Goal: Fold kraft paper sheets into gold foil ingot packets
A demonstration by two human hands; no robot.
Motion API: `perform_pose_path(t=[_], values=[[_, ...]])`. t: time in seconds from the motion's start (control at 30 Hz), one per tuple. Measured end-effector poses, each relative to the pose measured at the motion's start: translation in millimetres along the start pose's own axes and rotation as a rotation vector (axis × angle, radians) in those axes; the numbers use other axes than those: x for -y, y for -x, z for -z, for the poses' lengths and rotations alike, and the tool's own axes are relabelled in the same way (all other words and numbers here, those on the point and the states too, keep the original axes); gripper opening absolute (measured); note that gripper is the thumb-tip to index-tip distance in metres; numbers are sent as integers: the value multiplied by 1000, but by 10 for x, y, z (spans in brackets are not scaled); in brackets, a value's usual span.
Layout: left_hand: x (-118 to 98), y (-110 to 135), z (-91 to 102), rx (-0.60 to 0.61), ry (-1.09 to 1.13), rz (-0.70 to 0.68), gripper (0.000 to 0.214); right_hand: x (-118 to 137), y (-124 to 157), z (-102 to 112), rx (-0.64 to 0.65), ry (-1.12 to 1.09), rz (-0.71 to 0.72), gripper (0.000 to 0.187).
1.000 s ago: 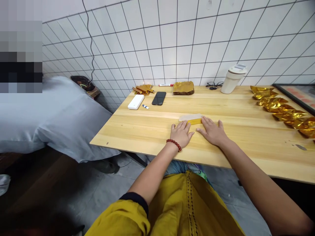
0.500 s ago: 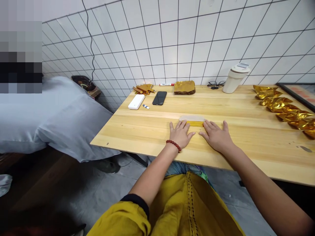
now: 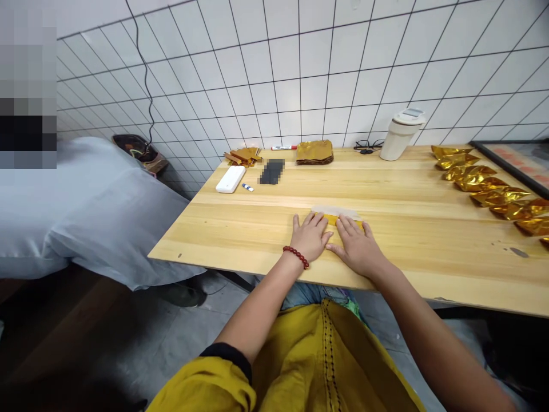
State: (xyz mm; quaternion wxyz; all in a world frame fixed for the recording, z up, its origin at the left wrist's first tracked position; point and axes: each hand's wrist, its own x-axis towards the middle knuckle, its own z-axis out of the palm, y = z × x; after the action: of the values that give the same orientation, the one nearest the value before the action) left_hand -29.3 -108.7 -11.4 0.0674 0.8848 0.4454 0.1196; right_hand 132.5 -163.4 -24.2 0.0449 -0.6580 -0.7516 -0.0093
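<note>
A folded strip of gold paper [image 3: 331, 218] lies flat on the wooden table [image 3: 412, 240], gold side toward me and pale side beyond. My left hand [image 3: 309, 236], with a red bead bracelet at the wrist, lies flat with its fingertips on the strip's left end. My right hand [image 3: 355, 247] lies flat beside it, fingers stretched over the strip's right part. Both hands press down and hold nothing.
A row of folded gold paper ingots [image 3: 484, 184] runs along the right side. At the back stand a stack of gold sheets [image 3: 316, 152], a white mug [image 3: 398, 135], glasses, a red marker, a phone [image 3: 271, 171] and a white power bank [image 3: 230, 178]. A person in light blue [image 3: 86, 206] sits left.
My right hand has slid left along the strip and now lies close against my left hand. The view has shifted slightly.
</note>
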Motion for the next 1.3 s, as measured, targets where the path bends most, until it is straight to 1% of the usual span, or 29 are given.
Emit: perform_pose_path(t=[0.1, 0.27, 0.47, 0.67, 0.77, 0.9, 0.97, 1.0, 1.03, 1.1, 1.17, 1.2, 1.27, 1.3], values=[[1, 14, 9, -24, -15, 1, 39, -49, 35, -29, 24, -9, -5, 77], [-6, 23, 9, -23, -14, 8, 41, -220, 229, -45, 5, -3, -47, 79], [32, 37, 14, 60, 16, 23, 51, -234, 260, -66, -16, -17, -50, 79], [75, 52, 67, 126, 0, 14, 59, -225, 260, -38, -7, -32, -44, 78], [159, 94, 96, 144, 7, 9, 63, -230, 265, -34, -9, -41, -32, 78], [402, 254, 181, 113, 83, 71, 72, -223, 264, -45, -24, -51, -26, 78], [498, 362, 259, 71, 217, 111, 72, -214, 263, -52, -34, -54, -35, 78], [518, 414, 301, 27, 351, 147, 73, -210, 263, -55, -37, -56, -41, 78], [514, 464, 342, -27, 536, 192, 72, -207, 263, -59, -37, -59, -45, 77], [441, 547, 407, -122, 1017, 279, 70, -204, 264, -68, -38, -60, -47, 77], [321, 608, 442, -64, 1318, 268, 76, -206, 265, -80, -44, -56, -46, 77], [262, 629, 452, 7, 1548, 242, 82, -206, 265, -86, -50, -53, -46, 77], [165, 656, 469, 104, 1905, 184, 89, -204, 264, -93, -60, -49, -45, 76], [129, 659, 481, 125, 2012, 164, 91, -201, 264, -94, -62, -49, -43, 76]])
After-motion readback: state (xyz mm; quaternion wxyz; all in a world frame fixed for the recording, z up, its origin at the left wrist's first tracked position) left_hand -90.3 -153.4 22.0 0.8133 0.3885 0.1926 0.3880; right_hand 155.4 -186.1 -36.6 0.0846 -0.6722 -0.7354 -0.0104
